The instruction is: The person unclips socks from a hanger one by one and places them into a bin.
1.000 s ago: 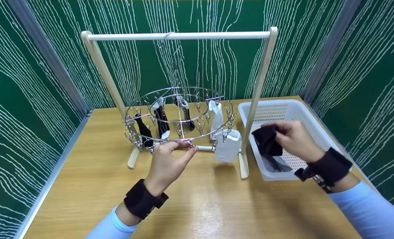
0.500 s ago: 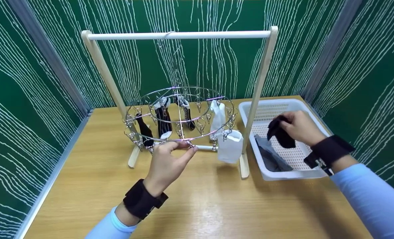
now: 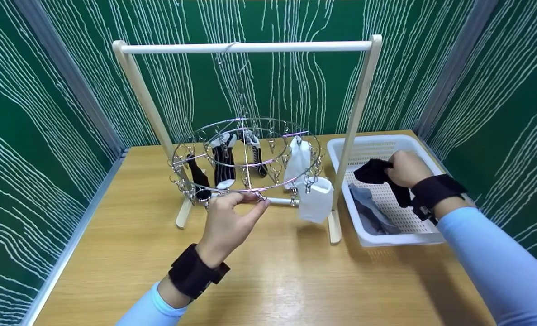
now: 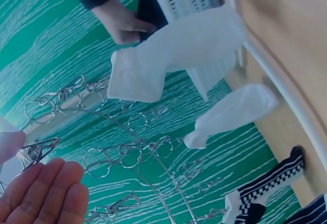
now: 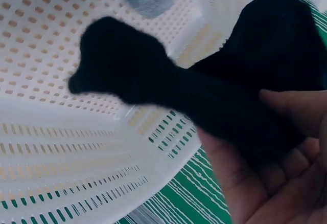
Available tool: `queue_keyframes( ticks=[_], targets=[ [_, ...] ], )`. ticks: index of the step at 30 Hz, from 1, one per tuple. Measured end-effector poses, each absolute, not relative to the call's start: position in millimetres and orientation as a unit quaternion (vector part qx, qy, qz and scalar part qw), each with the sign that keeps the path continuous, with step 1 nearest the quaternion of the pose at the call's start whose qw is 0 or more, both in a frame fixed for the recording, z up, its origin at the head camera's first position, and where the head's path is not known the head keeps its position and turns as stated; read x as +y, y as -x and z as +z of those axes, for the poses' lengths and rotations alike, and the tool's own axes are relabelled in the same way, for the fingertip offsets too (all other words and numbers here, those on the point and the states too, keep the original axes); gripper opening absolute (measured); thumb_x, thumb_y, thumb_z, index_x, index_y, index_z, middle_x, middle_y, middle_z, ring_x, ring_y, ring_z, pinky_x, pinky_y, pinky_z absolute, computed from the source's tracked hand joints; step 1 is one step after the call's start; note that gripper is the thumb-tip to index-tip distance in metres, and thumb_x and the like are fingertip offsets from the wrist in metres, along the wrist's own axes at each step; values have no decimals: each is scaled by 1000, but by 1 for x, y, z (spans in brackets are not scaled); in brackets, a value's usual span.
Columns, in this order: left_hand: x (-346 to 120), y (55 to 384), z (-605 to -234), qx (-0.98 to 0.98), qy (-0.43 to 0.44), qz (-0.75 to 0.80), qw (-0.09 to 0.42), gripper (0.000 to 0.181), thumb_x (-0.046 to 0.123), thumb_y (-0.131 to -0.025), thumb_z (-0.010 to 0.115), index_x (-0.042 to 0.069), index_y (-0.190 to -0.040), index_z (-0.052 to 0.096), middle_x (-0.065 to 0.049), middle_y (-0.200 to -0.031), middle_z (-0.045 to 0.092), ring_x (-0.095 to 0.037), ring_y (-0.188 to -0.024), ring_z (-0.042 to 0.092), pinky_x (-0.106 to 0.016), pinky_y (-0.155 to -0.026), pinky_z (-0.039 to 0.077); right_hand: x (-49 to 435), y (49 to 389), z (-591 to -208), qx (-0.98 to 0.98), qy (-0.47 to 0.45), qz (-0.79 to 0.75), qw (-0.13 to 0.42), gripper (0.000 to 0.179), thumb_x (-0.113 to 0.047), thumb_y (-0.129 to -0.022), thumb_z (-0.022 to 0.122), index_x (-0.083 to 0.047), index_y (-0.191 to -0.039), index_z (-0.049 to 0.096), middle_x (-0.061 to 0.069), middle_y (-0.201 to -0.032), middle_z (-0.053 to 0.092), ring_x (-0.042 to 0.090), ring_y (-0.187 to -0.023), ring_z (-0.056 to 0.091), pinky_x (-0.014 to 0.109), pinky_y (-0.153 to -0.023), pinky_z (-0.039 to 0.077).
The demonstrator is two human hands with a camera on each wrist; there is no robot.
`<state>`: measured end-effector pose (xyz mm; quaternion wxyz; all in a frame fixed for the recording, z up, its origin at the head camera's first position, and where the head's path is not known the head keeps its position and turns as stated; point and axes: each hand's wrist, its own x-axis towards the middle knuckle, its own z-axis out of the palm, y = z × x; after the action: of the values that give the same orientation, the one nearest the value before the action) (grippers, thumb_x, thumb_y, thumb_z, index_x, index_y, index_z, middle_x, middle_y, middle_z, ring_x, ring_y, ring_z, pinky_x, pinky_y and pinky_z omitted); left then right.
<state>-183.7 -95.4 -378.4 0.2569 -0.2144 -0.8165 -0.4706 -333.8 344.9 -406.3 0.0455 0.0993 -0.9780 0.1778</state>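
Note:
My left hand point(image 3: 233, 219) pinches a small metal clip point(image 4: 34, 152) on the near rim of a round metal sock hanger point(image 3: 273, 184). The clip sits between thumb and fingers in the left wrist view. Over the white basket point(image 3: 368, 239), my right hand point(image 3: 408, 168) grips a black sock point(image 5: 225, 86) whose ends droop from the fingers. A grey sock point(image 3: 370, 213) lies inside the basket. Clipped to the hanger are a white sock point(image 3: 316, 199) at the front right, another white sock point(image 3: 298, 158) behind it, striped black-and-white socks point(image 3: 224, 165) and a black sock at the left.
The hanger's hook hangs from the white bar point(image 3: 295, 47) of a wooden rack. The rack's right post point(image 3: 356, 113) stands between the hanger and the basket. Several metal clips dangle round the rings. Green panels with white lines enclose the wooden table point(image 3: 259, 280).
My right hand has moved right and back over the basket with the black sock, and has turned. The left hand stays at the clip. The hanging socks have swung slightly.

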Motion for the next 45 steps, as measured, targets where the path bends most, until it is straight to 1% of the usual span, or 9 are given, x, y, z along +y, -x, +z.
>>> queue_keyframes(
  ticks=[4, 6, 12, 19, 25, 30, 34, 39, 45],
  targets=[
    [-95, 185, -379, -816, 218, -471, 253, 14, 12, -90, 89, 0, -95, 83, -12, -96, 84, -28, -89, 82, -43, -88, 65, 341, 332, -406, -984, -77, 157, 32, 16, -1, -88, 59, 4, -72, 58, 11, -64, 55, 29, -60, 52, 49, -57, 49],
    [-95, 185, -379, -816, 220, -471, 254, 15, 11, -90, 89, -1, -95, 82, -13, -95, 84, -29, -89, 82, -43, -87, 65, 340, 331, -406, -987, -64, 143, 30, 14, -1, -88, 59, 7, -77, 58, 18, -66, 58, 34, -60, 56, 53, -57, 51],
    [-95, 185, -379, -813, 226, -473, 252, 16, 11, -90, 89, -3, -95, 82, -16, -96, 84, -30, -89, 82, -44, -87, 66, 337, 332, -416, -994, -57, 92, 5, 18, -2, -94, 61, 16, -93, 63, 41, -91, 68, 55, -82, 70, 68, -76, 59],
    [-96, 184, -379, -816, 224, -470, 252, 16, 11, -89, 90, -2, -95, 82, -15, -95, 84, -28, -89, 83, -42, -86, 67, 322, 332, -432, -991, -97, 88, -23, 32, -19, -93, 75, 6, -76, 64, 28, -78, 71, 37, -68, 65, 63, -73, 58],
    [-96, 186, -382, -814, 225, -468, 261, 15, 12, -89, 90, -1, -94, 83, -13, -96, 84, -27, -88, 83, -42, -85, 67, 309, 338, -437, -976, -161, 109, -94, 24, -10, -85, 69, -4, -63, 61, 11, -62, 65, 25, -55, 59, 39, -57, 53],
    [-96, 186, -382, -811, 228, -473, 259, 15, 11, -89, 89, -1, -94, 82, -14, -96, 84, -27, -88, 83, -41, -86, 67, 335, 379, -501, -956, -236, 135, -112, 37, -21, -92, 71, -16, -58, 58, 1, -55, 62, 18, -48, 56, 31, -47, 46],
    [-96, 186, -381, -811, 232, -472, 257, 15, 10, -89, 89, -2, -94, 82, -15, -96, 84, -27, -89, 83, -41, -86, 67, 347, 396, -533, -955, -248, 115, -112, 34, -24, -92, 74, -16, -61, 63, 3, -62, 65, 22, -56, 60, 35, -52, 50],
    [-97, 187, -381, -810, 236, -471, 259, 15, 10, -90, 89, -3, -94, 82, -14, -94, 84, -27, -88, 83, -40, -86, 68, 328, 368, -499, -959, -243, 95, -111, 29, -19, -91, 73, -13, -64, 65, 6, -66, 65, 24, -60, 58, 43, -58, 51],
    [-98, 187, -382, -812, 233, -468, 260, 15, 10, -89, 89, -2, -94, 82, -14, -94, 84, -27, -88, 82, -40, -86, 68, 303, 331, -441, -962, -215, 123, -114, 30, -15, -96, 71, -4, -67, 71, -1, -64, 62, 18, -61, 54, 34, -61, 47]
  ],
)
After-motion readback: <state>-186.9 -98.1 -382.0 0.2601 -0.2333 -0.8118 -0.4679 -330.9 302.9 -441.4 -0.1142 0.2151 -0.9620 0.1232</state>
